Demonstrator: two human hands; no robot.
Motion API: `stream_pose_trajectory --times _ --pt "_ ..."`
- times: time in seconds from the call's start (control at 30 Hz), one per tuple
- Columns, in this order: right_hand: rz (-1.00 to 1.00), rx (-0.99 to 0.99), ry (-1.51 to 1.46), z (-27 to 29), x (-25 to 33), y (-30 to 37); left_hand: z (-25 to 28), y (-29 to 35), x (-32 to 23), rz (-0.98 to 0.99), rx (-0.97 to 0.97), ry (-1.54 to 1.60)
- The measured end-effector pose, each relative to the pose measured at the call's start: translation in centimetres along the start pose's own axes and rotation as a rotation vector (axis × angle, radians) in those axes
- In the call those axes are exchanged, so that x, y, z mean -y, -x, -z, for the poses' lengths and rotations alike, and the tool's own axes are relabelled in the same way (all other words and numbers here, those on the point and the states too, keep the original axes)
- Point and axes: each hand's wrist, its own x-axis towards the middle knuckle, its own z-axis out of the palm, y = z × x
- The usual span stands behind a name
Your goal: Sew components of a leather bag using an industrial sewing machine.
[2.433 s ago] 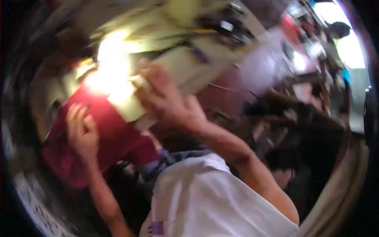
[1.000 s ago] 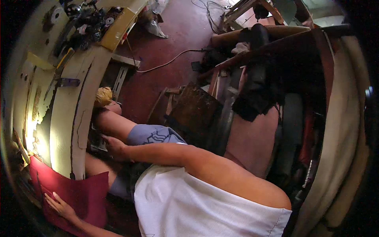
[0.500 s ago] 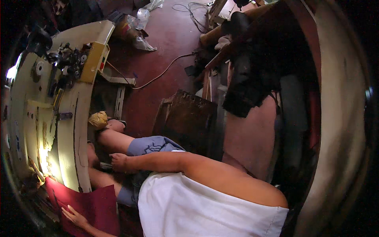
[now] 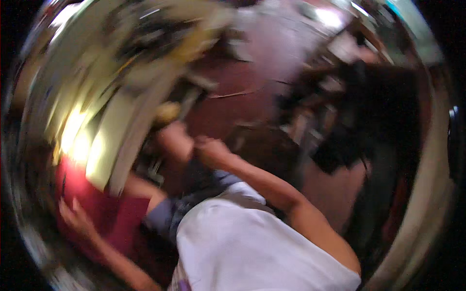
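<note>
My left hand (image 4: 77, 218) lies on a maroon cloth (image 4: 128, 218), fingers stretched and apart. The cloth hangs over the near end of the pale work table at the left, under a bright lamp glow. My right hand (image 4: 212, 151) is raised beside my far knee, apart from the cloth. Its fingers are curled closed; motion blur hides what, if anything, is in them.
The pale table (image 4: 109, 140) carries blurred dark machine parts (image 4: 153, 41) and a yellow block at its far end. A thin cord (image 4: 235, 94) crosses the reddish floor (image 4: 228, 77). A dark board (image 4: 264, 145) and black cloth (image 4: 340, 145) stand on my right.
The whole view has swung and tilted, so the table and floor appear farther right and blurred. My right hand has risen from between my legs to beside the far knee. My left hand stays on the cloth.
</note>
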Motion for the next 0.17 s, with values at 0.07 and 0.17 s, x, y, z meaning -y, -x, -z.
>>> stream_pose_trajectory --times 0.07,0.17 --pt "0.013 -0.243 -0.389 -0.6 1.4 0.6 4.5 0.0 -6.5 0.012 -0.090 -0.051" --pt "0.534 -0.626 0.272 -1.6 2.4 -1.8 8.6 2.3 -13.0 0.347 -0.098 0.843"
